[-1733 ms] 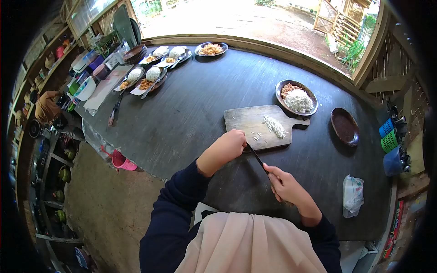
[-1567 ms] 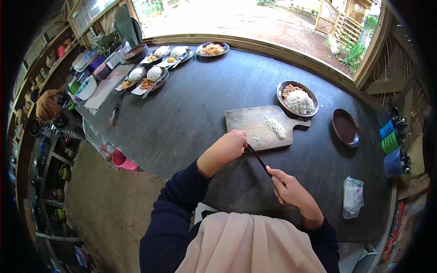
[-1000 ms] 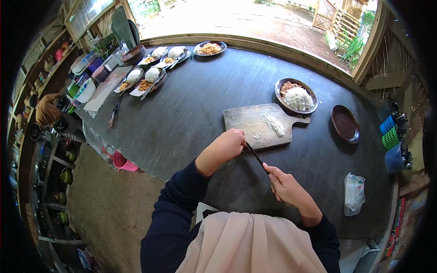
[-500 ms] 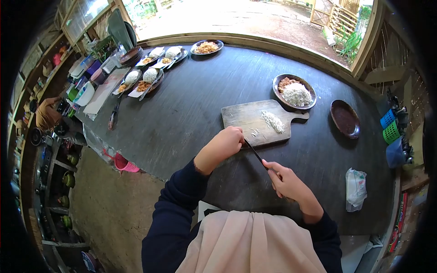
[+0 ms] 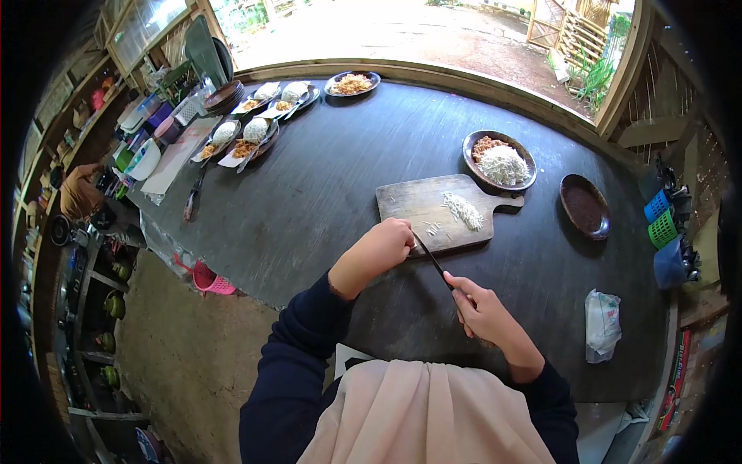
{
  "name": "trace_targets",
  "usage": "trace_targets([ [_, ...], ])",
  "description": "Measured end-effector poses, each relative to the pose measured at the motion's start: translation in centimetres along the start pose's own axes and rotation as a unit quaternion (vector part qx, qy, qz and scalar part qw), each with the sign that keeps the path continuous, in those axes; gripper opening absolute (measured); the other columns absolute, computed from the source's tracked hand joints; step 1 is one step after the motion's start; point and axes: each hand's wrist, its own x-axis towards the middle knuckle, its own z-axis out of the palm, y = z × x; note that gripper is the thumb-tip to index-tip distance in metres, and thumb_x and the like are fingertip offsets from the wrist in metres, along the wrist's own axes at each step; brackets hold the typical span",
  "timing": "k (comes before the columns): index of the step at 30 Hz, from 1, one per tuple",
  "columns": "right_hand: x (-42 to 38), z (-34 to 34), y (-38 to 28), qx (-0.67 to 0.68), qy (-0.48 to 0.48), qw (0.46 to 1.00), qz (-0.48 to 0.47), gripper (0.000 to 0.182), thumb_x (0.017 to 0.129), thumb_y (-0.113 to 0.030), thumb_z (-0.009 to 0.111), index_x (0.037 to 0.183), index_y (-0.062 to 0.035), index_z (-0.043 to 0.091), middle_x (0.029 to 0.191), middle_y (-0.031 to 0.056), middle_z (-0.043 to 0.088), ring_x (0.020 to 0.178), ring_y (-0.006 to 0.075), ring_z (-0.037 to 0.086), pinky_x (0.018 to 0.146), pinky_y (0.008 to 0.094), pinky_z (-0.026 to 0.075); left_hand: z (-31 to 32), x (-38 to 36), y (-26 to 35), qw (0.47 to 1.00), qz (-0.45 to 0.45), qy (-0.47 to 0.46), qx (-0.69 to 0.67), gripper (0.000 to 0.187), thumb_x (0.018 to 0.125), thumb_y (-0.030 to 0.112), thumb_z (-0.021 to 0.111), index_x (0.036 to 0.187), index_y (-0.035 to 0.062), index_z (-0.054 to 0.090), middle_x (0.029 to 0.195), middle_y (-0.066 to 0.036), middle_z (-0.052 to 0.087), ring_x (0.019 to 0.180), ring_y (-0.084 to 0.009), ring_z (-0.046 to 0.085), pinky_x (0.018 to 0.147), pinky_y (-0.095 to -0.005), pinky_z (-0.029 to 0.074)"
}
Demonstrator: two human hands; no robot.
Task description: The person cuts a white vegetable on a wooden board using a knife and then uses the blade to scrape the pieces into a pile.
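My right hand (image 5: pixel 487 311) is wrapped round the handle of a knife (image 5: pixel 433 261). Its dark blade points up and left, with the tip end at my left hand (image 5: pixel 384 246). Those left fingers are pinched together at the near-left corner of a wooden cutting board (image 5: pixel 406 203); whatever they hold is hidden. On the board lies a heap of thin white cut strips (image 5: pixel 464 212), with a few loose pieces (image 5: pixel 432 229) closer to my left hand. Just behind the board, a brown oval plate (image 5: pixel 468 160) bears a mound of white shreds (image 5: pixel 504 165) beside reddish-brown food (image 5: pixel 487 145).
An oval brown dish (image 5: pixel 585 209) is at the right, with a white plastic packet (image 5: pixel 602 326) nearer me. Several plates of rice and food (image 5: pixel 255 133) stand at the far left, near another knife (image 5: pixel 193 197). Cutlery baskets (image 5: pixel 662 228) hang along the right wall.
Both hands and the knife hold nearly the same place. The view has shifted slightly; the blade's angle looks a little changed.
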Motion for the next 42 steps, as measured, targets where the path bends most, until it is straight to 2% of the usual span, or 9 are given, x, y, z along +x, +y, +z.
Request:
trace_targets([
  [8, -0.3, -0.2, -0.2, -0.026, -0.012, 1.000, 0.003, 0.038, 0.103, -0.015, 0.047, 0.141, -0.0117, 0.052, 0.058, 0.0040, 0.052, 0.044, 0.0101, 0.050, 0.047, 0.0286, 0.046, 0.2, 0.0, -0.2, 1.000, 0.008, 0.010, -0.004, 0.018, 0.071, -0.002, 0.061, 0.084, -0.0020, 0.074, 0.086, -0.015, 0.067, 0.081, -0.0322, 0.065, 0.076, -0.0378, 0.053],
  [10, -0.4, -0.4, -0.4, -0.017, -0.019, 1.000, 0.014, 0.039, 0.104, -0.014, 0.046, 0.143, -0.0121, 0.050, 0.062, 0.0006, 0.049, 0.043, 0.0075, 0.047, 0.044, 0.0251, 0.042, 0.2, 0.0, -0.2, 1.000, 0.004, 0.007, -0.003, 0.018, 0.071, -0.002, 0.061, 0.084, -0.0022, 0.074, 0.085, -0.015, 0.067, 0.080, -0.0321, 0.066, 0.076, -0.0376, 0.054],
  [14, -0.2, -0.6, -0.5, -0.011, -0.031, 0.999, 0.018, 0.039, 0.104, -0.014, 0.045, 0.143, -0.0119, 0.049, 0.062, 0.0009, 0.049, 0.043, 0.0079, 0.047, 0.043, 0.0251, 0.041, 0.1, 0.2, -0.3, 1.000, 0.004, -0.005, -0.002, 0.019, 0.070, -0.002, 0.061, 0.084, -0.0023, 0.074, 0.085, -0.016, 0.067, 0.080, -0.0321, 0.066, 0.076, -0.0373, 0.054],
  [16, 0.3, -0.7, -0.1, 0.025, -0.042, 0.997, 0.055, 0.040, 0.103, -0.015, 0.046, 0.143, -0.0129, 0.048, 0.058, 0.0030, 0.049, 0.043, 0.0101, 0.050, 0.045, 0.0287, 0.044, -0.1, 0.2, -0.3, 1.000, 0.008, -0.010, -0.013, 0.020, 0.070, -0.002, 0.061, 0.085, -0.0025, 0.074, 0.085, -0.016, 0.067, 0.080, -0.0319, 0.066, 0.076, -0.0371, 0.054],
  [23, 1.2, -0.2, 0.1, 0.024, -0.035, 0.999, 0.027, 0.040, 0.104, -0.016, 0.047, 0.143, -0.0139, 0.048, 0.058, 0.0028, 0.049, 0.043, 0.0100, 0.048, 0.044, 0.0285, 0.042, -0.3, 0.2, 0.0, 1.000, -0.007, -0.010, -0.005, 0.020, 0.070, -0.002, 0.061, 0.085, -0.0032, 0.074, 0.085, -0.016, 0.067, 0.079, -0.0316, 0.067, 0.075, -0.0370, 0.054],
  [31, 0.3, -0.8, 0.2, 0.052, -0.060, 0.995, 0.055, 0.041, 0.104, -0.017, 0.046, 0.145, -0.0118, 0.047, 0.059, 0.0010, 0.048, 0.042, 0.0086, 0.047, 0.043, 0.0270, 0.041, -0.2, 0.2, -0.3, 1.000, 0.005, -0.007, -0.016, 0.019, 0.071, -0.002, 0.063, 0.085, -0.0031, 0.074, 0.085, -0.016, 0.068, 0.079, -0.0312, 0.067, 0.075, -0.0364, 0.054],
  [42, -0.1, -0.6, -0.7, 0.001, -0.017, 0.999, 0.035, 0.040, 0.103, -0.018, 0.049, 0.143, -0.0148, 0.051, 0.059, 0.0030, 0.051, 0.043, 0.0098, 0.051, 0.046, 0.0283, 0.045, -0.2, 0.2, -0.3, 1.000, -0.004, -0.004, -0.022, 0.017, 0.071, -0.001, 0.062, 0.083, -0.0033, 0.073, 0.085, -0.016, 0.068, 0.080, -0.0311, 0.067, 0.076, -0.0367, 0.054],
])
